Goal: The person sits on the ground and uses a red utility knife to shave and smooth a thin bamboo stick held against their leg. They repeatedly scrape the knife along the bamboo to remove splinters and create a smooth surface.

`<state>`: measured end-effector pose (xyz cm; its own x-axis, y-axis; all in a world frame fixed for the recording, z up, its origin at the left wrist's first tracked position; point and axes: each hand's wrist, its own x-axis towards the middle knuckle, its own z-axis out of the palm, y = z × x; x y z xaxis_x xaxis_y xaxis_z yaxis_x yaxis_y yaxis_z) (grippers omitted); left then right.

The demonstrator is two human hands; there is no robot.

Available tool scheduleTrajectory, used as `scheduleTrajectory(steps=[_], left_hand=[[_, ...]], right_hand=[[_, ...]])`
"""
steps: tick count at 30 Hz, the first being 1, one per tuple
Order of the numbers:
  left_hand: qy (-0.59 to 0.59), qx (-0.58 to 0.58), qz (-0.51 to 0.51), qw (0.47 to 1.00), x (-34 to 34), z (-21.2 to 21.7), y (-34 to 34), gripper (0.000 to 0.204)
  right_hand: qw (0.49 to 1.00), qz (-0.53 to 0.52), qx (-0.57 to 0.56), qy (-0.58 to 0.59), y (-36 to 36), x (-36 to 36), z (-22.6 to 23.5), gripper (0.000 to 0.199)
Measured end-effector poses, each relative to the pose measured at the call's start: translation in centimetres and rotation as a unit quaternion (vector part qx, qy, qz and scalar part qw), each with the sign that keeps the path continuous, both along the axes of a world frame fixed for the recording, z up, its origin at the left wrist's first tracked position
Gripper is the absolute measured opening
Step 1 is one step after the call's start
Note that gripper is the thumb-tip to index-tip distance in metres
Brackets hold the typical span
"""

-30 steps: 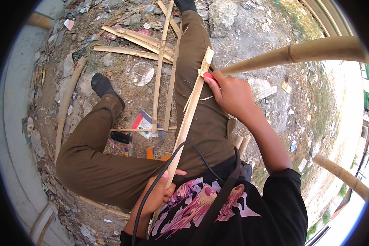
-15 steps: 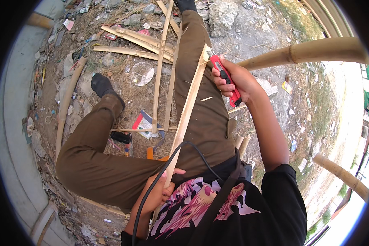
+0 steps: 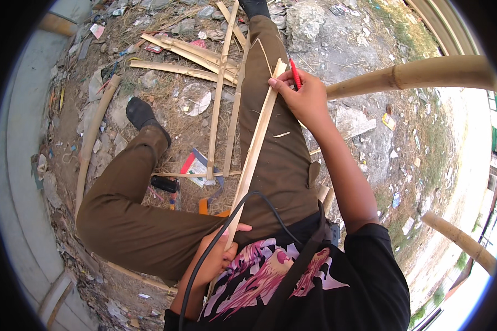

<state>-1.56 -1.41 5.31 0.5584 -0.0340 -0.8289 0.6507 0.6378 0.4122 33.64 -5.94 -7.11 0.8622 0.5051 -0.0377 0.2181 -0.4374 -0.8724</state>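
Observation:
A split bamboo strip (image 3: 257,146) lies lengthwise over my lap and along my right thigh. My left hand (image 3: 212,259) is closed around its near end, close to my shirt. At the far end, my right hand (image 3: 309,99) holds a red utility knife (image 3: 295,74), turned so that only its narrow side shows; its blade is hidden. The thumb of that hand touches the strip's edge near the tip. A thin curled shaving (image 3: 264,55) stands up from beside that end, and a loose shaving (image 3: 281,134) rests on my trousers.
More split bamboo strips (image 3: 190,55) lie crossed on the littered ground ahead. A thick bamboo pole (image 3: 414,74) juts in from the right, and another pole (image 3: 96,121) lies at left. A black cable (image 3: 204,248) crosses over my left forearm. A pale wall (image 3: 22,165) borders the left.
My right hand has rolled over and shifted slightly left, bringing its thumb to the strip's far end. The knife has turned edge-on, and a long thin shaving now stands out there.

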Motion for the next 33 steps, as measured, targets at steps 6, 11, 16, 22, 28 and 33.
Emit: scheduleTrajectory(steps=[6,11,16,22,28,33], left_hand=[[-0.007,0.003,0.004,1.0,-0.4,-0.4,-0.2,0.063],[-0.032,0.097,0.021,0.995,0.6,-0.8,-0.9,0.055],[-0.008,0.071,0.067,0.995,1.4,-1.1,-0.8,0.037],[-0.021,0.141,0.053,0.988,1.4,-2.5,-1.7,0.033],[-0.033,0.171,0.047,0.984,1.2,-3.1,-2.0,0.032],[-0.036,0.192,0.036,0.98,1.2,-3.2,-2.2,0.032]], right_hand=[[0.997,-0.074,0.014,-0.036,-0.8,2.9,0.7,0.028],[0.978,0.2,-0.031,0.054,-3.0,-4.5,6.5,0.041],[0.965,0.214,-0.133,0.069,-6.2,-8.1,7.7,0.043],[0.982,0.103,-0.102,0.12,-5.9,-9.7,6.4,0.027],[0.99,0.102,-0.084,0.049,-5.2,-10.3,6.2,0.017],[0.995,0.074,-0.059,0.006,-4.7,-11.7,5.2,0.014]])
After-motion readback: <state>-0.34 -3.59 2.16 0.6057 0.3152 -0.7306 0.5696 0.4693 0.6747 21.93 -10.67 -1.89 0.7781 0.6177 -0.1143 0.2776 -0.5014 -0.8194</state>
